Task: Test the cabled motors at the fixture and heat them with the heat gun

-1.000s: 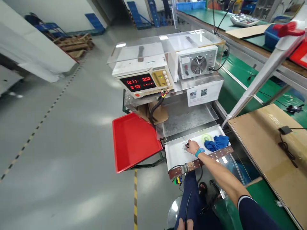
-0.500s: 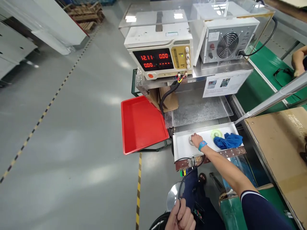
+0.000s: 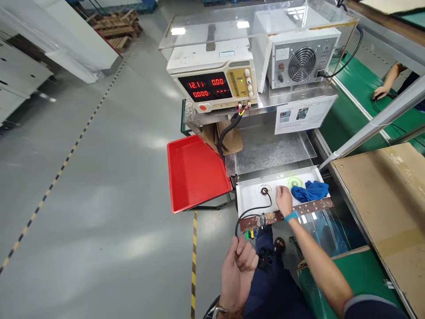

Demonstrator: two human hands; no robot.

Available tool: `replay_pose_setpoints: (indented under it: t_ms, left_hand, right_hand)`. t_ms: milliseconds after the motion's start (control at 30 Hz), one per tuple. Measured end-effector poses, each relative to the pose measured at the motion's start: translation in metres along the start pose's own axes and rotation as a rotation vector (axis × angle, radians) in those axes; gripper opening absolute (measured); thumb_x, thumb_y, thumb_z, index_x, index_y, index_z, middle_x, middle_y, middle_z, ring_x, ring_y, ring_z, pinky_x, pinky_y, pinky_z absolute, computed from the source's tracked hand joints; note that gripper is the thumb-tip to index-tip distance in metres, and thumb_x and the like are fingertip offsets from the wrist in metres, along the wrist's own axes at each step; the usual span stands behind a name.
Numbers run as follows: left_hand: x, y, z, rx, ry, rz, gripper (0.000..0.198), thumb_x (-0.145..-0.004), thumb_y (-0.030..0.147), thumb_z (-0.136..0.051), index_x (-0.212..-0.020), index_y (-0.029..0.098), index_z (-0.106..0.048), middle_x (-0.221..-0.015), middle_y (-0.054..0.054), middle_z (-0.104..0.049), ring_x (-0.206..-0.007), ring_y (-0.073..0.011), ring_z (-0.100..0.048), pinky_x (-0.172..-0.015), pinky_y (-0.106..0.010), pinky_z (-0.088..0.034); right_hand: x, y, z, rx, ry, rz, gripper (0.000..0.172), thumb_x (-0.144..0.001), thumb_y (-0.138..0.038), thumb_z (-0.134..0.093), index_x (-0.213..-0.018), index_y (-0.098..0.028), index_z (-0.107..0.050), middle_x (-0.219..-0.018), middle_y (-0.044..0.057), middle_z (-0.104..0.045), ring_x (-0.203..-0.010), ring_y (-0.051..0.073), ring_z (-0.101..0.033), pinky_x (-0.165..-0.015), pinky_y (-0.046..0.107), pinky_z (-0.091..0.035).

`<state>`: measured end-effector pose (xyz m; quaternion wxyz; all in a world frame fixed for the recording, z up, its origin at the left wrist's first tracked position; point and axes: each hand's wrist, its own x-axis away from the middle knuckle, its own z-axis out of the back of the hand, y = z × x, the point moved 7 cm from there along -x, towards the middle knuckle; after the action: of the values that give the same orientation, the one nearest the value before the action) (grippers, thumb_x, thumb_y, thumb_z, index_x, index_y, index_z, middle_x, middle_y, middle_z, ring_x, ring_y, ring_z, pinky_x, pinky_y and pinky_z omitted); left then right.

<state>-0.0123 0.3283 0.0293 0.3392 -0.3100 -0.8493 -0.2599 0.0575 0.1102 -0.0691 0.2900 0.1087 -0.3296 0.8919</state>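
Observation:
My left hand (image 3: pixel 238 268) is closed around a thin black cable (image 3: pixel 237 223) at the lower middle. From there the cable curves up over the front of the white tray (image 3: pixel 245 195) to a round socket (image 3: pixel 264 191), where its end sits. My right hand (image 3: pixel 284 201), with a blue wristband, is over the tray just right of the socket and apart from it. Its fingers point down and are mostly hidden. Beside it lie a crumpled blue cloth (image 3: pixel 310 191) and a pale green ring-shaped roll (image 3: pixel 294 182). A brown perforated strip (image 3: pixel 299 209) borders the tray's front.
Above, a power supply (image 3: pixel 212 79) with red digits and a grey fan unit (image 3: pixel 302 64) stand on a metal shelf under a clear cover. A red bin (image 3: pixel 195 173) is at left, a cardboard sheet (image 3: pixel 381 190) at right. Another person's hand (image 3: pixel 381 92) rests on a green bench.
My right hand has left the round socket and moved right, uncovering the cable end there. My left hand has risen slightly with the cable. The view has shifted a little.

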Motion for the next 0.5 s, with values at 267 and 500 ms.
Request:
replay_pose_setpoints:
  t_ms: [267,500]
  left_hand:
    - [-0.016,-0.029,-0.042,-0.342,-0.143,-0.117,0.043,-0.082,0.058,-0.072,-0.082,0.017,-0.059,-0.069,0.003,-0.048,-0.062,-0.0082,-0.047,-0.059,-0.022,-0.041]
    - [-0.025,-0.060,0.130,-0.422,0.540,-0.007,0.030,-0.098,0.044,-0.051,-0.089,0.016,-0.057,-0.075,-0.002,-0.058,-0.068,-0.0137,-0.058,-0.066,-0.027,-0.047]
  right_hand:
    - [0.178,0.000,-0.046,-0.938,-0.176,0.328,0.043,-0.089,-0.061,-0.061,-0.102,-0.020,-0.067,-0.105,0.009,-0.067,-0.101,0.027,-0.062,-0.095,0.038,-0.050]
    - [0.189,0.037,-0.026,-1.785,0.131,-0.019,0.031,-0.099,-0.053,-0.051,-0.095,-0.025,-0.061,-0.088,0.003,-0.061,-0.090,0.021,-0.060,-0.100,0.047,-0.047]
